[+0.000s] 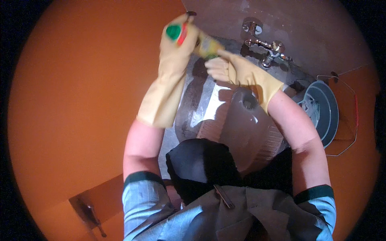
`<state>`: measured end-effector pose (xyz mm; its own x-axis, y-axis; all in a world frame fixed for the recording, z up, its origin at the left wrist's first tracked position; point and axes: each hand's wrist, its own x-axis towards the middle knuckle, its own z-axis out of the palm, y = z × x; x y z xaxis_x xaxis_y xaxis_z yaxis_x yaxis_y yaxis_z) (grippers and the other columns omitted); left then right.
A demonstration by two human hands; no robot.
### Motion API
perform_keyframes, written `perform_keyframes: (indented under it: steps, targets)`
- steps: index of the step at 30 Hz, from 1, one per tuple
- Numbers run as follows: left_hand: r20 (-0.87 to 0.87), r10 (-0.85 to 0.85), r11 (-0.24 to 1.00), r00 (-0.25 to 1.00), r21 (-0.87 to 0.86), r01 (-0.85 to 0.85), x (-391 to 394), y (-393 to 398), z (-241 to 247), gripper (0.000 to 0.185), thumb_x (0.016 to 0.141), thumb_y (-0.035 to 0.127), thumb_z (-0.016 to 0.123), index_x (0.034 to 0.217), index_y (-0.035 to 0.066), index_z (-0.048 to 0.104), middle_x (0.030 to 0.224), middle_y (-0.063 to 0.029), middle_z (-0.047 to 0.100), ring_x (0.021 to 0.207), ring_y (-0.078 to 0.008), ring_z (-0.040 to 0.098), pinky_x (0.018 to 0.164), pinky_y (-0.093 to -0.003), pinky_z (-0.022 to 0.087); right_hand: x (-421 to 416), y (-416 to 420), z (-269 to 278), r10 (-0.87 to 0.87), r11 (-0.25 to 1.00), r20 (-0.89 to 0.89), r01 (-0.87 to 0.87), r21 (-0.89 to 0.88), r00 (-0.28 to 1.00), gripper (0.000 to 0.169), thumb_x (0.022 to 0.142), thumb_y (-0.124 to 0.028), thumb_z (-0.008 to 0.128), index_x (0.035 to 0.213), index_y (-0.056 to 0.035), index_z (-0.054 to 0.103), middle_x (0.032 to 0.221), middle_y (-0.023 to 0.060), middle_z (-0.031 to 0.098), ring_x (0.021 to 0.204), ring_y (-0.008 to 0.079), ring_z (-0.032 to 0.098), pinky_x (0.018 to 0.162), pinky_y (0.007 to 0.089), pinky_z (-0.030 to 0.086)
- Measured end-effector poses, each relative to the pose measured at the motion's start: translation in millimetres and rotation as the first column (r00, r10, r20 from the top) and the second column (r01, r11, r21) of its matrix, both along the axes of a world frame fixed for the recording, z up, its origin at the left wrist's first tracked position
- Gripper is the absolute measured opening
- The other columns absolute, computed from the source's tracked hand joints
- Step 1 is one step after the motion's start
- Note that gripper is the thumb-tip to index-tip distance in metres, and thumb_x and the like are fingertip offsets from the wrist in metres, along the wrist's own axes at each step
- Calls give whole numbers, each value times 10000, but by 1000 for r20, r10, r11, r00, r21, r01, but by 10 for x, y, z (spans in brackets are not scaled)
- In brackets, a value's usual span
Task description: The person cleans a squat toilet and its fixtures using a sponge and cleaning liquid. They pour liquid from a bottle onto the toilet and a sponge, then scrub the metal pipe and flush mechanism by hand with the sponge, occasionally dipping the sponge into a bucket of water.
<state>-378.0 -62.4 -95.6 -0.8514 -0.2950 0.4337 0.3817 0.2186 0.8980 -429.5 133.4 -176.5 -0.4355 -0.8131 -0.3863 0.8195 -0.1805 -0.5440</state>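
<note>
Both my hands wear cream rubber gloves. My left hand [179,42] is closed around a blurred bottle [211,46] with a yellow and green label, held tilted above the fixture. A green and red patch shows at the left glove; whether it is print or part of the bottle I cannot tell. The curled fingers of my right hand [224,69] are at the bottle's lower right end, with the thumb against it. Below them lies a squat toilet [241,126] with ribbed footrests and a dark drain hole [248,102].
Chrome flush pipework with a valve [274,49] stands behind the toilet. To the right is a grey-blue bucket [330,114] with a wire handle, holding something whitish. An orange-brown partition [84,99] runs along the left. My dark-clad knee [202,162] is in front.
</note>
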Motion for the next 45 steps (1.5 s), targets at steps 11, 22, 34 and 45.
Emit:
perform_keyframes:
  steps: [11,22,34,45]
  targets:
    - [390,248,961,887,18,-276,2071,-760,-1453,517,966,32,697,1453,21,521,1349,-116,613,1193,-192,600,1061,-322,476,207,456,-290,-71,899,-127,119,421,989,406,1075,-240,544,1405,-5,529,1242,176,715,1021,233,725,843,341,630]
    - [436,371,898,820,56,-436,2153,-647,-997,608,1003,107,679,1541,14,410,1521,-179,502,1363,-246,502,1161,-357,395,12,404,-95,27,925,-349,108,363,937,506,1063,-375,561,1423,-24,507,1269,188,691,1101,295,682,864,372,599]
    - [386,625,780,679,-263,-569,2138,-264,-563,605,1043,242,653,1525,-46,427,1555,-202,481,1407,-276,485,1188,-375,365,-530,1851,838,-42,953,-706,242,185,707,507,1052,-345,607,1379,42,583,1116,196,686,889,162,665,725,221,584]
    - [-198,709,294,677,-789,-539,1921,-128,243,579,1031,263,653,1526,24,471,1572,-226,456,1443,-349,461,1196,-452,390,-336,3595,587,354,719,-495,108,686,793,383,1030,-352,617,1059,-5,776,963,99,785,775,139,719,712,255,599]
